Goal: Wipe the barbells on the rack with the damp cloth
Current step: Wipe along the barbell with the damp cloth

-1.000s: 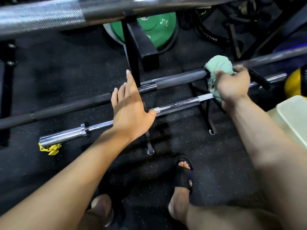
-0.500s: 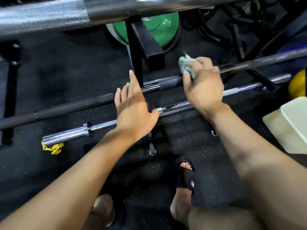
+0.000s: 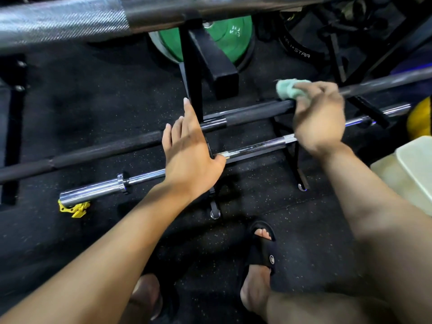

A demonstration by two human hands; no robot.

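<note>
Dark speckled rubber floor [image 3: 93, 94], low black rack [image 3: 194, 90] carrying barbells. Right hand [image 3: 320, 118], fingers curled round green damp cloth [image 3: 288, 88], presses it on black barbell [image 3: 247, 114] near rack's right end. Left hand [image 3: 189, 150], fingers straight, rests by chrome barbell [image 3: 145, 177]. Judgement: wrap cloth fully round shaft, stroke lengthwise, steady the bar.
</note>
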